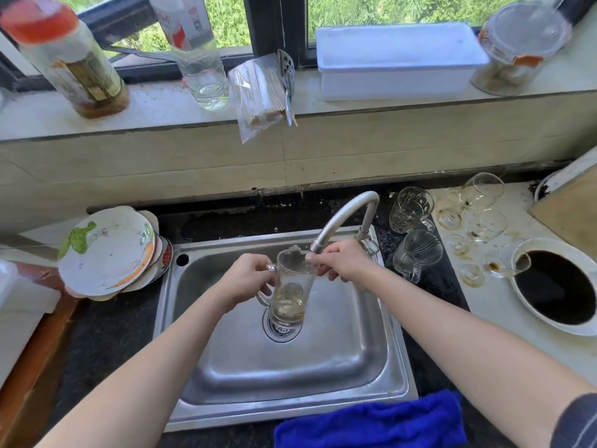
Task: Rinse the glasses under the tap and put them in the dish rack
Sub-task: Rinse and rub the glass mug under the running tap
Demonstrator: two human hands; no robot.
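Observation:
A tall glass mug (pixel 289 295) with a handle hangs upright over the steel sink (pixel 339 360), right below the spout of the curved tap (pixel 342 218). A little yellowish liquid lies in its bottom. My left hand (pixel 247 279) grips the mug's handle. My right hand (pixel 340 261) pinches the rim on the right side, next to the spout. Two clear mugs (pixel 410 210) (pixel 416 253) lie on the dark counter right of the tap. Several stained wine glasses (pixel 481 192) lie beyond them on the white counter.
A stack of plates (pixel 106 250) leans at the sink's left. A white bowl of dark liquid (pixel 555 286) sits at the right. A blue cloth (pixel 371 421) lies at the sink's front edge. Bottles, a jar and a white box (pixel 397 59) stand on the windowsill.

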